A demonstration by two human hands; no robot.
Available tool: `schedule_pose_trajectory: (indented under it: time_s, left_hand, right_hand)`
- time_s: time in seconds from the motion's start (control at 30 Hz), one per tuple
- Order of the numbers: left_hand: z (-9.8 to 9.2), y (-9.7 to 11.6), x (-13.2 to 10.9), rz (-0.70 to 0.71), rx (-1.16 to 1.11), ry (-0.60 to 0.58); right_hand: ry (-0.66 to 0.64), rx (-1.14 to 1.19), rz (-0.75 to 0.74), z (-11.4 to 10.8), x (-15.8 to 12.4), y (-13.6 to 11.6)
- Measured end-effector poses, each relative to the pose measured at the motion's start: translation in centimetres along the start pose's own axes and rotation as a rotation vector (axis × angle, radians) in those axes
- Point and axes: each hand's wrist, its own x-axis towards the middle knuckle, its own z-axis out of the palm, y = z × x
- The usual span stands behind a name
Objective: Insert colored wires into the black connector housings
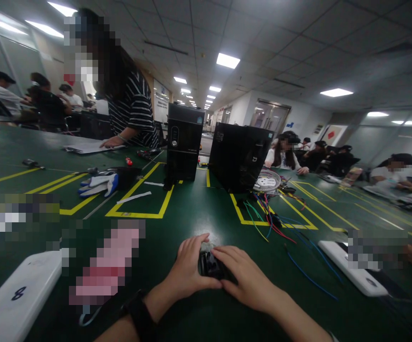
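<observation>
Both of my hands meet low in the middle of the green table (191, 209). My left hand (187, 270), with a dark watch on its wrist, curls its fingers round the left side of a small black part (211, 266). My right hand (244, 280) lays its fingers over the right side of the same part, thumb pressed against it. Most of the part is hidden between the two hands. A pale patch shows just above it.
Two black computer cases (184, 142) (239, 154) stand behind, inside yellow floor-tape boxes. Loose coloured wires (273, 221) and a white fan grille (267, 181) lie to the right. White devices (16, 294) (351, 270), blue-white gloves (99, 185). A person in a striped top (130, 109) leans at left; others sit around.
</observation>
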Motion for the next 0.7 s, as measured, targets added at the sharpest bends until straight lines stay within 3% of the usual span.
schedule_pose_trajectory:
  time_s: [0.13, 0.27, 0.7]
  left_hand:
    - [0.2, -0.4, 0.0, -0.011, -0.029, 0.0]
    - [0.1, -0.3, 0.1, -0.019, -0.035, -0.024]
    - [-0.8, 0.3, 0.1, -0.124, -0.074, -0.121]
  right_hand:
    - [0.012, -0.006, 0.013, -0.1, 0.5, 0.6]
    - [0.006, -0.048, 0.06, -1.0, -0.8, 2.0]
    - [0.078, -0.193, 0.323, -4.9, -10.7, 12.6]
